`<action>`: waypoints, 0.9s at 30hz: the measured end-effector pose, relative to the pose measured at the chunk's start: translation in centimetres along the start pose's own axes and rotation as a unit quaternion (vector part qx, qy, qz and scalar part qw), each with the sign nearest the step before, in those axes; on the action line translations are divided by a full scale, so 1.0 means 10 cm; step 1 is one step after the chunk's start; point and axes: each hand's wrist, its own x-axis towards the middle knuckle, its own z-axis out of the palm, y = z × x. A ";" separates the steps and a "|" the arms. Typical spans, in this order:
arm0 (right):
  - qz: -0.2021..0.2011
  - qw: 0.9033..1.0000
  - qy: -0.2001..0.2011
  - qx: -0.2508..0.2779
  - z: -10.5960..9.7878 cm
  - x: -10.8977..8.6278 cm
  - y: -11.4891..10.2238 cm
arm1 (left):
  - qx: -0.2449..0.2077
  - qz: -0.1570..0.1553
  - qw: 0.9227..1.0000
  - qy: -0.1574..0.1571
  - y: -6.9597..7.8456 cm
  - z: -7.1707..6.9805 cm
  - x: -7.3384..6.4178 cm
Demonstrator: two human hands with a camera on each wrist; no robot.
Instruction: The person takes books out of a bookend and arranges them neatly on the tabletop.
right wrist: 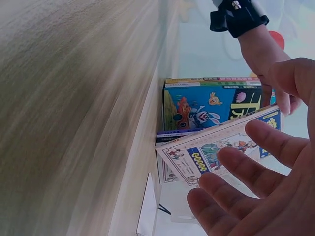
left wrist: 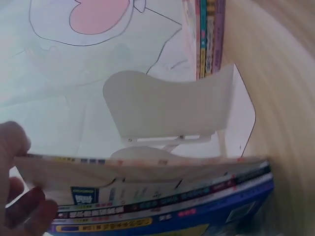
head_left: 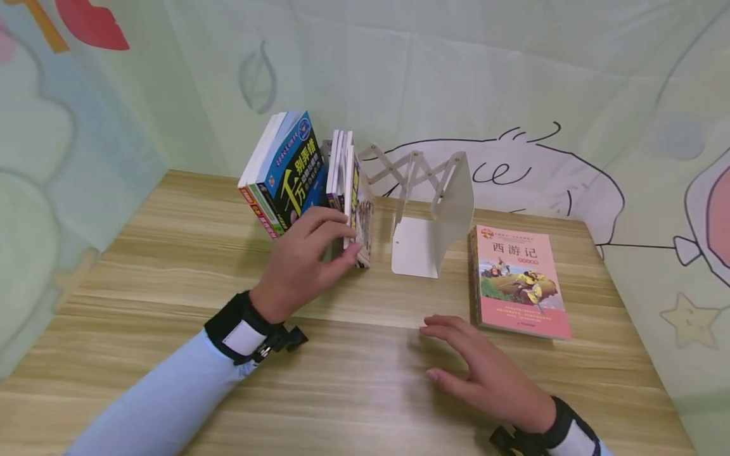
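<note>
My left hand (head_left: 305,259) pinches the near edge of a thin book (head_left: 360,218) between thumb and fingers. In the right wrist view this pale-covered comic book (right wrist: 216,147) tilts away from its neighbours. Beside it stand several thin books (head_left: 338,164), and further left a blue-and-black book (head_left: 293,171) leans in a group. An expandable metal bookend (head_left: 456,209) with a crisscross back stands to the right of them. My right hand (head_left: 485,373) hovers over the table, fingers spread and relaxed, holding nothing.
A stack of books with a pink-covered book (head_left: 521,285) on top lies at the right of the wooden table (head_left: 353,392). Behind the table hangs a pale printed curtain (head_left: 371,76). The bookend's upright plate stands between the held book and the stack.
</note>
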 end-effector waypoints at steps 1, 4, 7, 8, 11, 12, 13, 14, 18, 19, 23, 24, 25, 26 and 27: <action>0.004 1.000 -0.001 0.001 0.00 0.00 0.00 | -0.010 -0.008 1.000 0.003 0.00 0.01 -0.01; 0.010 1.000 -0.005 0.002 0.00 0.00 0.00 | -0.029 -0.034 0.999 0.005 0.01 0.03 -0.05; 0.007 1.000 -0.004 0.002 0.00 -0.01 0.01 | -0.031 -0.067 0.997 -0.028 0.03 0.03 -0.08; 0.005 1.000 -0.004 0.002 0.00 -0.01 0.01 | -0.031 -0.080 0.995 -0.046 0.04 0.03 -0.09; -0.001 1.000 -0.002 0.002 0.00 -0.01 0.01 | -0.021 -0.101 0.989 -0.109 0.07 0.02 -0.12; -0.002 1.000 -0.001 0.002 0.00 -0.01 0.01 | -0.016 -0.101 0.987 -0.124 0.08 0.02 -0.13; -0.001 1.000 -0.002 0.002 0.00 -0.01 0.01 | -0.011 -0.099 0.986 -0.136 0.08 0.02 -0.14; 0.001 1.000 -0.003 0.003 0.00 -0.01 0.01 | -0.006 -0.096 0.985 -0.142 0.09 0.03 -0.15; 0.004 1.000 -0.004 0.002 0.01 -0.02 0.01 | 0.003 -0.091 0.986 -0.141 0.10 0.04 -0.19; 0.005 1.000 -0.004 0.002 0.01 -0.02 0.01 | 0.001 -0.094 0.986 -0.141 0.10 0.04 -0.21; 0.015 1.000 -0.008 0.008 0.01 -0.02 0.02 | -0.011 -0.112 0.984 -0.135 0.11 0.03 -0.25; 0.016 1.000 -0.009 0.009 0.01 -0.02 0.02 | -0.013 -0.115 0.984 -0.132 0.12 0.03 -0.26; 0.017 1.000 -0.009 0.009 0.02 -0.03 0.02 | -0.014 -0.116 0.985 -0.128 0.13 0.02 -0.27; 0.019 1.000 -0.009 0.009 0.02 -0.03 0.02 | -0.016 -0.117 0.985 -0.124 0.14 0.01 -0.28; 0.018 1.000 -0.009 0.007 0.02 -0.03 0.02 | -0.016 -0.117 0.986 -0.119 0.15 0.01 -0.28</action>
